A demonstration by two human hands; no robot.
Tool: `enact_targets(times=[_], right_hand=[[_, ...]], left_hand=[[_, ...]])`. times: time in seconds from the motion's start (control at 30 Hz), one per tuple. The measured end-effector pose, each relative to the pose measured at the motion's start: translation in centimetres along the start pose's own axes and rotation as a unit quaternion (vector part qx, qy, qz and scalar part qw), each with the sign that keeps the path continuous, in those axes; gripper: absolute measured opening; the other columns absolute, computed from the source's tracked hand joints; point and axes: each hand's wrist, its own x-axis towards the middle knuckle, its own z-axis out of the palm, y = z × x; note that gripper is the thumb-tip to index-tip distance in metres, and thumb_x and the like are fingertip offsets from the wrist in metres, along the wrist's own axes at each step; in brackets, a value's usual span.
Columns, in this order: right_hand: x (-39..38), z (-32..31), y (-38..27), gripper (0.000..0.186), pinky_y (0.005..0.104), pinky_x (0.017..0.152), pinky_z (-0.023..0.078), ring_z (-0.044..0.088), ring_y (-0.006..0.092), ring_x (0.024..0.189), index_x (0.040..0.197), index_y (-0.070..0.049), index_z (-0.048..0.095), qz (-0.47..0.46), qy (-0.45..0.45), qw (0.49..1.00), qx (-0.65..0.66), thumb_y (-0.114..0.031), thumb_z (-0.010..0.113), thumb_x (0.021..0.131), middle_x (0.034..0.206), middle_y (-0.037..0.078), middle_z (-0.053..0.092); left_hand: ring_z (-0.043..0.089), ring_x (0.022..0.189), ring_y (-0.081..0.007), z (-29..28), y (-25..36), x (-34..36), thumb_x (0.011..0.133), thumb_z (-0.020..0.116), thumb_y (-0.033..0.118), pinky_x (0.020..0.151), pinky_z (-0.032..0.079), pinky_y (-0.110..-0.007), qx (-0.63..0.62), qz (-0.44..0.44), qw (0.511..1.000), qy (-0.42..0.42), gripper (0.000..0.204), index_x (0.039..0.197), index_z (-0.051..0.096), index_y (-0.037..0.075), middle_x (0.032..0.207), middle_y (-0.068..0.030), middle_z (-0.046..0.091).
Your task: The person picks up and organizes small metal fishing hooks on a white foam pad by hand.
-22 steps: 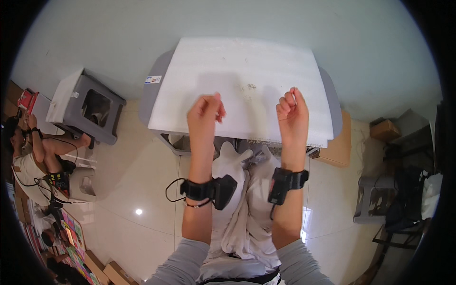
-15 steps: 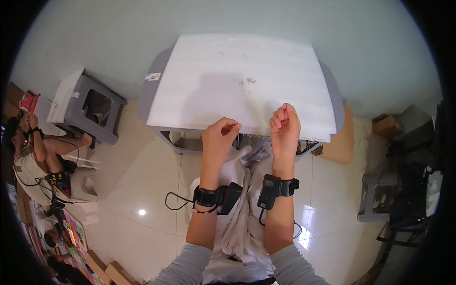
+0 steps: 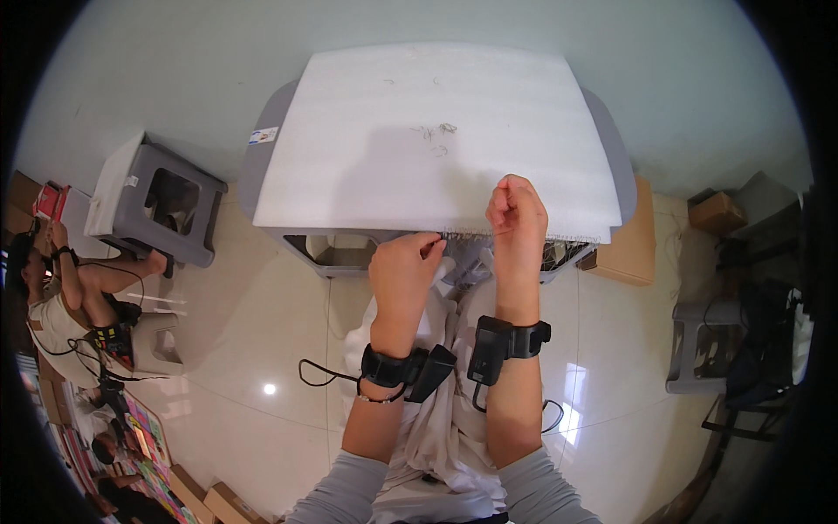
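Note:
A white foam sheet [image 3: 349, 175] covers the grey table [image 3: 624, 179] in front of me. Along its front edge runs a fringe of thin dark strands [image 3: 572, 239], some hanging down below. My left hand [image 3: 403, 271] is pinched closed at that edge, by the left end of the fringe. A little higher and to the right, my right hand [image 3: 518, 223] is closed too, its thumb and fingertips pressed together above the sheet. Whatever lies in either pinch is too fine to make out. Small curled strands [image 3: 447, 128] lie loose on the sheet's middle.
Cardboard boxes [image 3: 624, 240] stand right of the table. A grey stool [image 3: 703, 349] is farther right. On the left, another person [image 3: 74, 301] sits by a grey stool-like stand [image 3: 166, 196]. Black devices are strapped to both my wrists, with cables trailing.
My left hand has dropped slightly to the sheet's front edge. The right hand has risen a little, fingers still pinched. The view has shifted slightly.

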Motion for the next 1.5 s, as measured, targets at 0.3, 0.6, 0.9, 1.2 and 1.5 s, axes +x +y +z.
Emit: enact_targets(times=[0.3,0.6,0.9,1.2,1.5], right_hand=[[0.0,0.1,0.5,0.015,0.0217,0.053,0.029,0.036,0.0078,0.056,0.084,-0.002,0.056,0.018,-0.003,0.999,-0.031,-0.015,0.051,0.089,0.065,0.0,0.046],[0.1,-0.3,0.7,0.011,0.0211,0.057,0.035,0.043,0.0078,0.061,0.085,-0.001,0.058,0.017,0.016,0.999,-0.038,-0.009,0.051,0.087,0.069,0.001,0.052],[0.5,-0.2,1.4,0.016,0.0288,0.094,0.039,0.055,0.0188,0.108,0.102,0.0,0.056,-0.113,-0.024,0.979,-0.17,0.001,0.046,0.089,0.11,0.012,0.061],[0.5,-0.4,1.4,0.026,0.0294,0.099,0.036,0.053,0.0198,0.114,0.102,0.0,0.054,-0.091,-0.075,0.972,-0.201,0.011,0.038,0.084,0.111,0.012,0.06],[0.4,-0.2,1.5,0.024,0.0291,0.099,0.036,0.054,0.019,0.112,0.1,0.001,0.055,-0.079,-0.066,0.975,-0.197,0.011,0.039,0.084,0.108,0.011,0.06]], left_hand=[[0.062,0.059,-0.0301,1.5,0.6,0.2,0.074,0.069,0.022,0.054,0.048,-0.037,-0.001,-0.057,0.998,0.039,0.012,0.078,0.069,0.011,0.065,-0.009,0.064],[0.062,0.054,-0.0241,1.6,1.4,0.2,0.068,0.069,0.012,0.052,0.047,-0.031,0.041,-0.044,0.996,0.068,0.008,0.074,0.064,0.008,0.062,-0.0064,0.064],[0.059,0.052,-0.0203,1.4,1.2,0.3,0.072,0.067,0.009,0.05,0.045,-0.03,0.028,0.021,0.996,0.08,0.009,0.078,0.061,0.009,0.061,-0.005,0.062],[0.058,0.052,-0.019,1.3,1.4,0.2,0.069,0.067,0.001,0.05,0.045,-0.028,-0.011,0.045,0.995,0.091,0.013,0.08,0.061,0.004,0.064,-0.0086,0.061],[0.055,0.057,-0.0259,1.5,1.1,0.4,0.069,0.066,0.003,0.051,0.042,-0.033,-0.041,0.049,0.994,0.094,0.013,0.076,0.055,0.006,0.063,-0.0076,0.056]])
